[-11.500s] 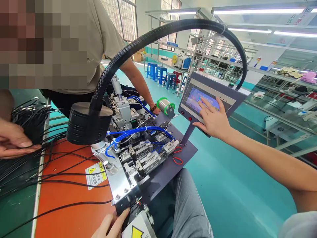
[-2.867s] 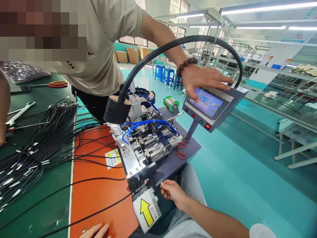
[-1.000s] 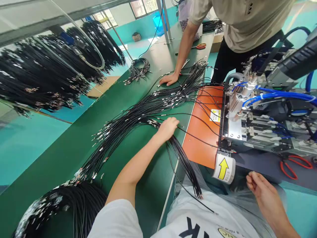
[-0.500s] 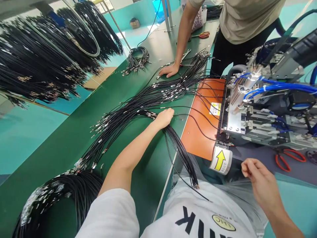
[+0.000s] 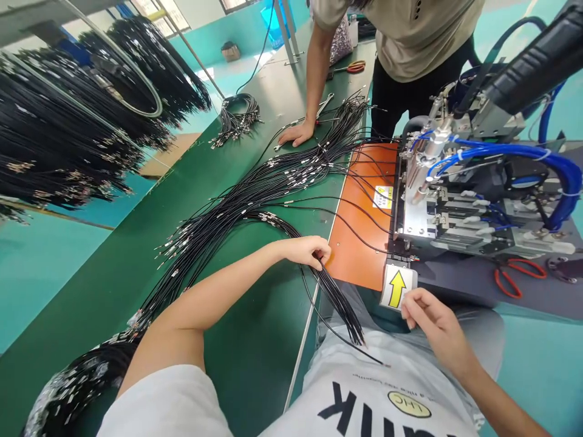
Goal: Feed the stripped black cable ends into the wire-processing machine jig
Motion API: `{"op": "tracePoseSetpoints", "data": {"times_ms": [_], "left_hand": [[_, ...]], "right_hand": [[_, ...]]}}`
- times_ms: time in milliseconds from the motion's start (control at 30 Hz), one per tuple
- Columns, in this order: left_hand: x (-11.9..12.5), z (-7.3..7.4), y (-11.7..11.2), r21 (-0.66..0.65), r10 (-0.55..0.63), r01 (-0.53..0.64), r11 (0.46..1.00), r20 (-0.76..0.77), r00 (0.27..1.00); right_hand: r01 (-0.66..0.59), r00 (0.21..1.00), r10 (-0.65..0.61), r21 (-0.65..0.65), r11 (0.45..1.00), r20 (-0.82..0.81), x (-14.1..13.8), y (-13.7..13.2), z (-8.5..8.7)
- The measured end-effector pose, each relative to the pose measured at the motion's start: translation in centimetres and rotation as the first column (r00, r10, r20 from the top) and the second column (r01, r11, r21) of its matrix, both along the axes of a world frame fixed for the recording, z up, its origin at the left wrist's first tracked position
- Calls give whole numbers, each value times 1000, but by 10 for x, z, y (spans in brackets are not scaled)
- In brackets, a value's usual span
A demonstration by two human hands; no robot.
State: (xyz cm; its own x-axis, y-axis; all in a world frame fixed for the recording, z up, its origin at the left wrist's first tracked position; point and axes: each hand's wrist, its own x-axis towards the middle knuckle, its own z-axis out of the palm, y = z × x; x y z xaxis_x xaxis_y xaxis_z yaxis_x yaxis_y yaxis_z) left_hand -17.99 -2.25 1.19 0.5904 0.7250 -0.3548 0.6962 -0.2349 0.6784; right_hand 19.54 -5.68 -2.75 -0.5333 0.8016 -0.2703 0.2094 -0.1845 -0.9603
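Observation:
A bundle of thin black cables point(image 5: 339, 300) runs over the table's front edge, its tips resting against my white shirt. My left hand point(image 5: 306, 250) is at that edge, fingers curled round the upper part of the bundle; how many cables it grips is hidden. One cable point(image 5: 310, 290) hangs apart from the others and ends on the shirt. My right hand point(image 5: 432, 321) is in the air above my lap, thumb and fingers pinched together, with nothing visible in them. Just behind its fingertips is a clear-sided part with a yellow arrow label point(image 5: 397, 287).
A long heap of black cables point(image 5: 255, 188) covers the green table point(image 5: 237, 346). Several cables cross an orange plate point(image 5: 359, 237) into a machine point(image 5: 423, 206). Red-handled pliers point(image 5: 519, 276) lie at right. A co-worker's hand point(image 5: 298, 132) rests by the heap. Cable coils point(image 5: 68, 388) sit lower left.
My left hand has slid along the bundle toward me, down to the table edge. My right hand has moved left and is now in front of the arrow label. The view has shifted slightly.

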Motion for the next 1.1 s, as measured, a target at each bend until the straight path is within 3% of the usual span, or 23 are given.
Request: {"op": "tracePoseSetpoints", "data": {"times_ms": [167, 300, 400, 467, 500, 600, 700, 900, 1100], "left_hand": [[3, 19, 3, -40, 71, -68, 997, 92, 993], [43, 51, -12, 142, 153, -163, 976, 77, 985], [91, 61, -26, 328, -48, 40, 944, 16, 999], [116, 54, -33, 404, -177, 172, 898, -25, 984], [126, 46, -35, 428, -188, 184, 885, -35, 982], [142, 18, -41, 420, -71, 61, 905, 10, 997], [150, -2, -48, 365, 60, -76, 928, 55, 997], [164, -10, -61, 439, 202, -186, 879, 11, 979], [179, -12, -56, 587, 205, -195, 785, 50, 977]], "right_hand": [[7, 1000, -7, -4, 1000, 18, 15, 1, 3], [3, 1000, -3, -13, 1000, 16, 11, 3, 6], [-50, 998, 50, 22, 998, 24, 0, 3, 11], [-89, 996, 87, 99, 991, 29, -5, 2, 14], [-89, 996, 86, 149, 985, 28, -6, 2, 16], [-36, 999, 33, 231, 972, 19, -4, 0, 16], [66, 998, -64, 225, 972, -17, 1, -1, 13], [159, 987, -155, 170, 973, -32, -1, 2, 10], [191, 982, -188, 165, 968, -30, -2, 4, 14]]}}
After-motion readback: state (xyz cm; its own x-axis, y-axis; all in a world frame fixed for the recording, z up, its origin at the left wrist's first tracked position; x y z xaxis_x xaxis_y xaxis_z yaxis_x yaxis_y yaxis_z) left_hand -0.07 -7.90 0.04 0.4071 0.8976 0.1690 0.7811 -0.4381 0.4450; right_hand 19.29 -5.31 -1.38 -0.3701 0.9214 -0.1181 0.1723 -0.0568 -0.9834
